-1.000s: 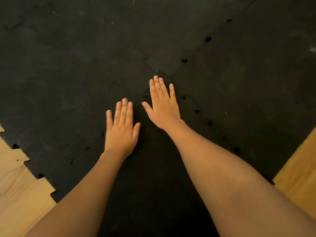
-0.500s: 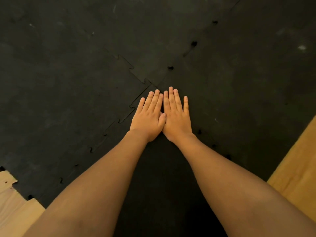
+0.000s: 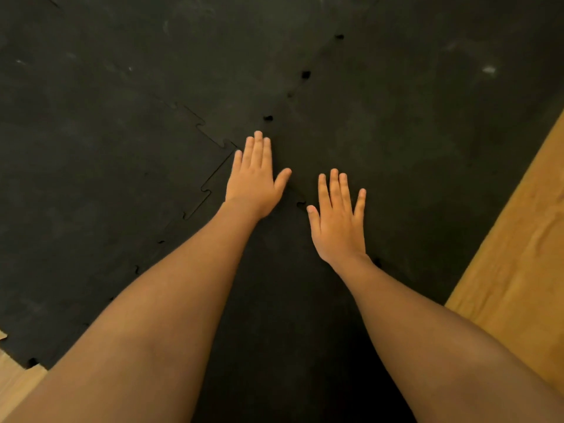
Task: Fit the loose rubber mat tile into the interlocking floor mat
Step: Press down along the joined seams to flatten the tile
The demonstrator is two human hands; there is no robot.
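The black rubber mat tile (image 3: 283, 300) lies under my forearms, its far corner pointing to where several tiles meet. Around it spreads the black interlocking floor mat (image 3: 106, 148). My left hand (image 3: 254, 178) lies flat, palm down, on the tile's far corner beside the jigsaw seam (image 3: 203, 193) on its left side. My right hand (image 3: 338, 218) also lies flat with fingers spread, lower and to the right, over the right seam. Small dark gaps (image 3: 268, 118) dot that seam line further out. Neither hand holds anything.
Light wooden floor (image 3: 518, 254) shows at the right edge and wooden floor (image 3: 15, 380) again at the bottom left corner, past the mat's toothed edge. The rest of the view is black mat with faint white scuffs (image 3: 489, 69).
Half a second ago both hands lay side by side at the tile's corner. Now the right hand has slid back and right along the right seam; the left stays at the corner.
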